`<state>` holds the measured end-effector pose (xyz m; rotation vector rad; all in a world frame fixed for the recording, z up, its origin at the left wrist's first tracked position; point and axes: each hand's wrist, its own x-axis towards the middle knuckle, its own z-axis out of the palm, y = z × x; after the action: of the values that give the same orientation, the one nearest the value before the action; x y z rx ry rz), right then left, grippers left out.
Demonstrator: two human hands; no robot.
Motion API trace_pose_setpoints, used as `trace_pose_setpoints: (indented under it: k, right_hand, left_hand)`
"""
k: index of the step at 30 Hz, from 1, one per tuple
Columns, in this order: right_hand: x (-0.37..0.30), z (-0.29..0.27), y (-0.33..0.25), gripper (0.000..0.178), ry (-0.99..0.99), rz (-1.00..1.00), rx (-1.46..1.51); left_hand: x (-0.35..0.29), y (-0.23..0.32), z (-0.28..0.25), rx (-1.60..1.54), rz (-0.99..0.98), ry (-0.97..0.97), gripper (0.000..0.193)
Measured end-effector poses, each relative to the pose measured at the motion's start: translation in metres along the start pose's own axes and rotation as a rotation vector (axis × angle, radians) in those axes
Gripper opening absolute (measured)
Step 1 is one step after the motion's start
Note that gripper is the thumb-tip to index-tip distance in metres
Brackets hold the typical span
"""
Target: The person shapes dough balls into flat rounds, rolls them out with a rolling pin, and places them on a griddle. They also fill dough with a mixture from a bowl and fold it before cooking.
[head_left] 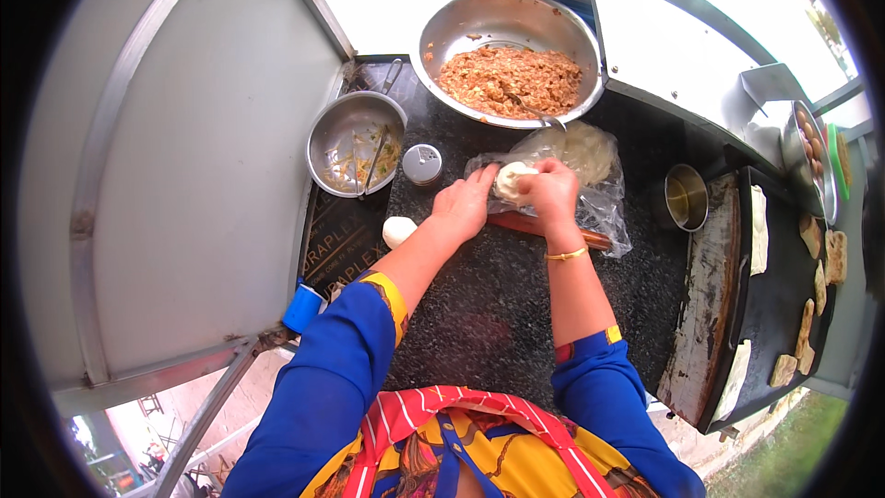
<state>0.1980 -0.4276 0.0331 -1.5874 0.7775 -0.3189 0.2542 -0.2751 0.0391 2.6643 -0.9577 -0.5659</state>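
A small pale piece of dough point(513, 181) is held between my two hands above the dark speckled counter. My right hand point(553, 192) pinches it from the right, and the fingers of my left hand point(464, 204) press together at its left edge. Behind them, a larger lump of dough point(588, 151) lies in a clear plastic bag point(604, 207). A reddish-brown rolling pin point(595, 239) lies just below my hands, partly hidden by them. A round white dough ball point(398, 231) rests beside my left forearm.
A large steel basin point(433, 83) of reddish filling point(507, 76) with a spoon stands at the back. To its left are a pan point(318, 148) of shredded food and a shaker point(422, 164). On the right are a steel oil pot point(686, 196), a griddle point(761, 314) with flatbreads, and a bowl of eggs point(810, 143).
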Motion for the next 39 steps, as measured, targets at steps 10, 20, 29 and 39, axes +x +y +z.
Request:
trace_pose_setpoints:
  k: [10, 20, 29, 39]
  right_hand:
    - [-0.134, -0.008, -0.035, 0.031, -0.32, -0.381, 0.546]
    - [-0.204, 0.012, 0.003, 0.037, -0.501, 0.052, 0.217]
    - [-0.282, 0.034, 0.079, 0.035, -0.733, -0.112, -0.343]
    - [-0.292, 0.083, 0.082, 0.015, -0.698, -0.542, -0.584]
  left_hand:
    - [-0.009, -0.024, 0.01, -0.575, -0.172, 0.314, 0.026]
    - [-0.203, -0.024, -0.009, -1.799, -0.166, -0.382, 0.05]
    - [-0.317, -0.045, 0.096, -0.484, -0.092, 0.118, 0.065]
    - [-0.313, -0.057, 0.112, -0.544, -0.231, 0.247, 0.071]
